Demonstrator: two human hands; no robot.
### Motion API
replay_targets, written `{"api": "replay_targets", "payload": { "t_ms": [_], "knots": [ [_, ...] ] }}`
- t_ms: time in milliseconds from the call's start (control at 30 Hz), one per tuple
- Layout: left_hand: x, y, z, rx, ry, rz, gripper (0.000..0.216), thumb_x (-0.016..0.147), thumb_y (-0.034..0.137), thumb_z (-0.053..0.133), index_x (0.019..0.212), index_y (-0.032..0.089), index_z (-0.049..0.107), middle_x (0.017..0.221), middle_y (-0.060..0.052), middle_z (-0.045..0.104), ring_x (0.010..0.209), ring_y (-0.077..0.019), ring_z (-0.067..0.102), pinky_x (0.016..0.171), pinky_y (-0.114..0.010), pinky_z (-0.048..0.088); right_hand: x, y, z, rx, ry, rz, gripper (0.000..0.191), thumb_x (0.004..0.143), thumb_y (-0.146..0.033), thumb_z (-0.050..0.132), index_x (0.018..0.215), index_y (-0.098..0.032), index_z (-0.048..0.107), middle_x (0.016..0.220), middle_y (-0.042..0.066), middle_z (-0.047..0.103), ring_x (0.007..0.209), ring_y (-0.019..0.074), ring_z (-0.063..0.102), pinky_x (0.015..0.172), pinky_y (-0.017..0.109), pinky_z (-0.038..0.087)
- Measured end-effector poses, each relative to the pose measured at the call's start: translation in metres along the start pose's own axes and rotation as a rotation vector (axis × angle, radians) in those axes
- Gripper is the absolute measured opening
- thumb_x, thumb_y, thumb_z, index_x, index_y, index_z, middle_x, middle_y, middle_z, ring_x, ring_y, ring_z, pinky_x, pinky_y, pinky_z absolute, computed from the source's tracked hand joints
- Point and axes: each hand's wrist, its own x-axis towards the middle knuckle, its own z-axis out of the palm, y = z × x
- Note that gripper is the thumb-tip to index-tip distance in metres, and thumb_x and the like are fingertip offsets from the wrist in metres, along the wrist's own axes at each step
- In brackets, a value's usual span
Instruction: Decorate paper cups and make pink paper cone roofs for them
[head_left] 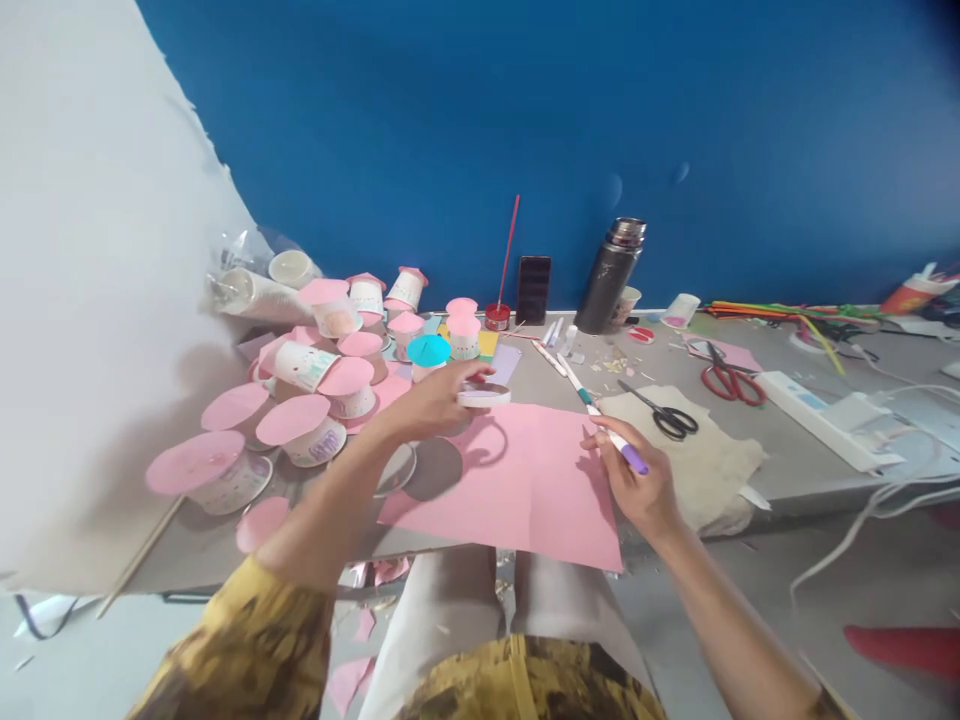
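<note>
My left hand (450,397) is closed on a white ring (484,397) that looks like a roll of tape, held a little above the pink paper (517,490). The ring's shadow falls on the sheet. A rounded piece is cut from the paper's left side, and a crease runs down its middle. Over the right edge of the sheet, my right hand (637,475) grips a white marker (621,447) with a purple end. Beyond that hand lies another marker (577,383) with a teal band. Partly behind my left forearm sits a cup (397,470).
Several paper cups with pink discs (304,420) crowd the left; one has a blue disc (429,350). Black-handled scissors (667,415) lie on a cloth (701,470). Farther off are red-handled scissors (727,380), a power strip (817,425), a flask (611,275) and a phone (533,290).
</note>
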Motion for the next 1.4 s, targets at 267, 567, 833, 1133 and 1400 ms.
{"api": "replay_targets", "payload": {
  "t_ms": [267,567,833,1133,1400],
  "knots": [
    [-0.092,-0.020,0.013,-0.174,0.302,-0.281,0.052,0.078,0.026,0.048,0.125,0.023,0.069,0.134,-0.007,0.070,0.118,-0.0282,0.066,0.103,-0.041,0.051,0.024,0.010,0.020,-0.256,-0.225,-0.220,0.026,0.102,-0.029,0.053,0.121,-0.019,0.068,0.111,0.012,0.079,0.097,0.0259,0.076,0.086,0.039,0.060],
    [-0.070,-0.027,-0.001,-0.359,0.494,-0.438,0.028,0.077,0.031,0.054,0.095,0.020,0.072,0.067,0.000,0.069,0.067,-0.0204,0.066,0.067,-0.031,0.052,-0.004,-0.013,0.028,-0.283,-0.381,-0.377,0.020,0.102,-0.016,0.050,0.116,-0.020,0.063,0.091,0.008,0.074,0.085,0.0235,0.069,0.075,0.035,0.052],
    [-0.060,-0.020,-0.004,-0.465,0.493,-0.305,0.021,0.086,0.038,0.055,0.087,0.020,0.066,0.062,0.003,0.054,0.060,-0.0162,0.053,0.061,-0.030,0.044,-0.018,-0.006,0.029,-0.241,-0.244,-0.322,0.024,0.101,-0.018,0.052,0.122,-0.024,0.062,0.107,0.011,0.076,0.096,0.0271,0.074,0.081,0.039,0.057],
    [-0.062,-0.016,0.024,0.407,0.271,-0.189,0.032,0.091,0.019,0.047,0.111,0.018,0.072,0.118,-0.018,0.070,0.116,-0.0344,0.063,0.103,-0.052,0.047,-0.018,-0.009,0.029,-0.252,-0.197,-0.282,0.020,0.102,-0.021,0.051,0.116,-0.024,0.064,0.094,0.008,0.075,0.084,0.0258,0.073,0.073,0.037,0.057],
    [-0.167,0.010,0.100,-0.507,-0.101,-0.559,0.050,0.083,0.071,0.055,0.094,0.029,0.081,0.081,-0.008,0.078,0.075,-0.0281,0.072,0.070,-0.039,0.060,-0.031,-0.016,0.022,-0.272,-0.201,-0.230,0.019,0.102,-0.020,0.051,0.114,-0.025,0.064,0.089,0.007,0.074,0.079,0.0260,0.073,0.070,0.038,0.056]
  ]
}}
